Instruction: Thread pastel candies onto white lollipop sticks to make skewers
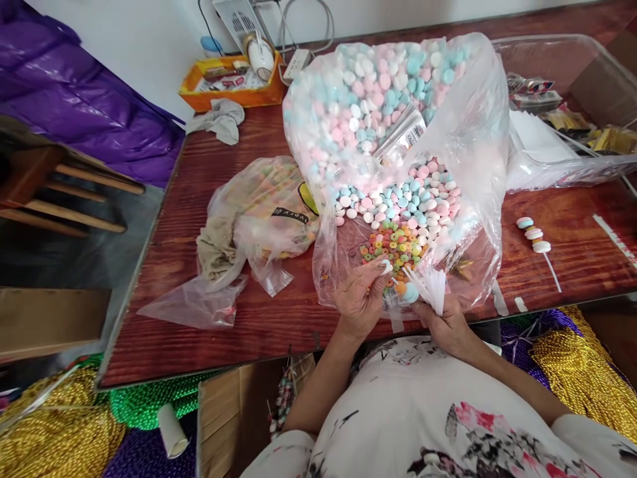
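Observation:
My left hand (359, 297) pinches a white round candy (386, 266) between thumb and fingertips. In my closed right hand (450, 325) is a bundle of thin white sticks (432, 287). Close to its fingertips, between the two hands, a blue round candy (411, 293) and an orange ring candy (400, 287) sit in line, apparently on a stick. Just beyond the hands lies a heap of small orange, yellow and green ring candies (393, 243). Pink, white and blue round candies (423, 199) spread behind it, at the mouth of a big clear plastic bag (468, 133).
A stick with stacked candies (535, 236) lies on the red-brown table (279, 332) at right. Left stands a tied plastic bag (269, 206). A clear bin (552, 46) and an orange box (233, 93) are at the back. Gold beads (582, 365) hang below the front edge.

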`<state>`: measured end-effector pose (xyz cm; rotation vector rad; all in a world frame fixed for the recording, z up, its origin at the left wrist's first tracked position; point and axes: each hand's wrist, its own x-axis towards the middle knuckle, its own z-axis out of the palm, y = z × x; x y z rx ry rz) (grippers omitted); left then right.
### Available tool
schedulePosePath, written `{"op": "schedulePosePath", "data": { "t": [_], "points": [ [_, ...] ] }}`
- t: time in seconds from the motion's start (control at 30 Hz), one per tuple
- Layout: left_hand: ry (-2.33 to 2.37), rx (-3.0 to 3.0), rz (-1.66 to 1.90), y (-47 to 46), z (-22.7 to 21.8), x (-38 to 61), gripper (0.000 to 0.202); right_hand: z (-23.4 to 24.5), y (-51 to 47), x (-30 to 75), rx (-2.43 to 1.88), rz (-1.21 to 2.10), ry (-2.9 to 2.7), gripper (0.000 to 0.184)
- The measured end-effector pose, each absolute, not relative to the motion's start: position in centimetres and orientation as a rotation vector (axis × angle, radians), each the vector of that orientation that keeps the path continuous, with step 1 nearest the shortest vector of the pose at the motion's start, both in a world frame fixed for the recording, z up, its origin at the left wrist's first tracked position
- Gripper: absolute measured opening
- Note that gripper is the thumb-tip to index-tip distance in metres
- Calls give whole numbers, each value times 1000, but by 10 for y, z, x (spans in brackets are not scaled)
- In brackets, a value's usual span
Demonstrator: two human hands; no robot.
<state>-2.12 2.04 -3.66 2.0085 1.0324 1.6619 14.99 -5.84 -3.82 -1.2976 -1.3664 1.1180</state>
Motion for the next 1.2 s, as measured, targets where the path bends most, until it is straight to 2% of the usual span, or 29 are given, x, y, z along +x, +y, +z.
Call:
{"op": "schedulePosePath", "data": {
  "t": [0.17,0.43,0.53,0.67,0.8,0.9,1.2],
  "points": [
    [960,2242,1550,16,-37,-28,48,-43,-59,148,-1268,1173,-1283,22],
    [930,2320,1524,11,-41,-26,48,-51,-64,139,-1254,1188,-1171,25],
    [965,2133,1514,7,-40,-21,41,-48,-60,136,-1270,1144,-1147,29],
    [1017,1547,1554,4,-28,-17,38,-41,-53,136,-1258,1088,-1219,29],
    [1011,1749,1475,12,-14,-18,29,-40,-52,138,-1282,1076,-1272,27],
    [962,1931,1413,16,-14,-18,32,-43,-53,141,-1305,1069,-1267,27],
    [927,1435,1396,-7,-26,-2,26,-43,-58,139,-1250,1101,-1184,26]
  ]
}}
